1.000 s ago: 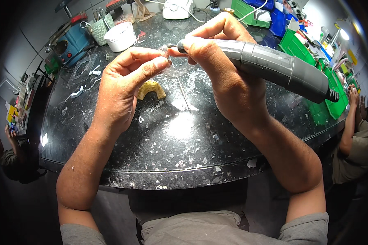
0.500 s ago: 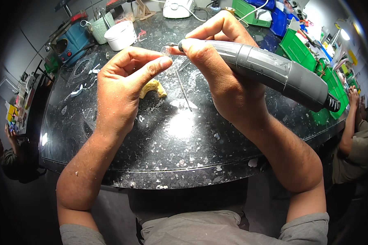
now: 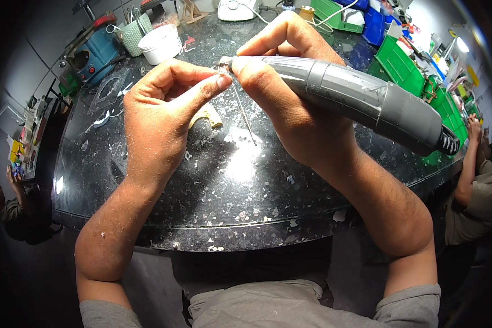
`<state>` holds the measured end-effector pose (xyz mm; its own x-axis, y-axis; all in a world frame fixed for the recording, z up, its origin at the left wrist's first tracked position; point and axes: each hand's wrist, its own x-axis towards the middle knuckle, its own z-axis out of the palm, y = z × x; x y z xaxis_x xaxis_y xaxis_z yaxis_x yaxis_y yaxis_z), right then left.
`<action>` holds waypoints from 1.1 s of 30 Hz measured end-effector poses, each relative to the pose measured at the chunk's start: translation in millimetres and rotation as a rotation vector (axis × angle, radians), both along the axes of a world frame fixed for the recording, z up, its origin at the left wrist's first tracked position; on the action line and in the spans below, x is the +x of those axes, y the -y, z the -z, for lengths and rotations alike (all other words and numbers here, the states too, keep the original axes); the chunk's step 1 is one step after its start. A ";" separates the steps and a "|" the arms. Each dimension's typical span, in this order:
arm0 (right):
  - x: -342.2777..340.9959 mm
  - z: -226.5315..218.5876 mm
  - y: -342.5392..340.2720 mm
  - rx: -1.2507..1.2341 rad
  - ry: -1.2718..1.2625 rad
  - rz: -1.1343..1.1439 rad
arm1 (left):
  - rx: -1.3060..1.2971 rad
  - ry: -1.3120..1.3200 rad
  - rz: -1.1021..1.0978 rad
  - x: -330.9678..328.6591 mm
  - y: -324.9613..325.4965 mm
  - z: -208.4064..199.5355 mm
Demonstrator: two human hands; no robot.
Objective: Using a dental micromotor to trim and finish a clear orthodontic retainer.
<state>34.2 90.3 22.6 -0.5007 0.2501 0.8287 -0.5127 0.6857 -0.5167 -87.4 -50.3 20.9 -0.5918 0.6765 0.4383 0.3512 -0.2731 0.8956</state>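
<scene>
a worker's left hand (image 3: pixel 159 109) pinches a small, partly hidden clear piece (image 3: pixel 223 69) near twelve o'clock over a speckled black table (image 3: pixel 235 202), while the right hand (image 3: pixel 306 117) wraps around a gray handpiece (image 3: pixel 361 101), its tail toward four o'clock. a yellow arch-shaped cast (image 3: pixel 208 117) lies near eleven.

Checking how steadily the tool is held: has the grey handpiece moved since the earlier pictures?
Yes: the grey handpiece has shifted slightly left at its front end, nearer the white tub, while its rear has swung lower in the view.
</scene>
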 end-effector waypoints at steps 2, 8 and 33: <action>0.8 -4.0 5.6 -0.102 0.018 -0.006 | 0.005 -0.002 -0.016 0.5 0.3 0.1; -3.6 -1.5 3.3 -0.099 -0.059 -0.027 | -0.007 0.006 -0.004 0.3 0.1 -0.1; -3.9 -8.0 -8.5 -0.635 0.185 -0.214 | 0.004 -0.081 0.051 -23.6 2.8 -3.2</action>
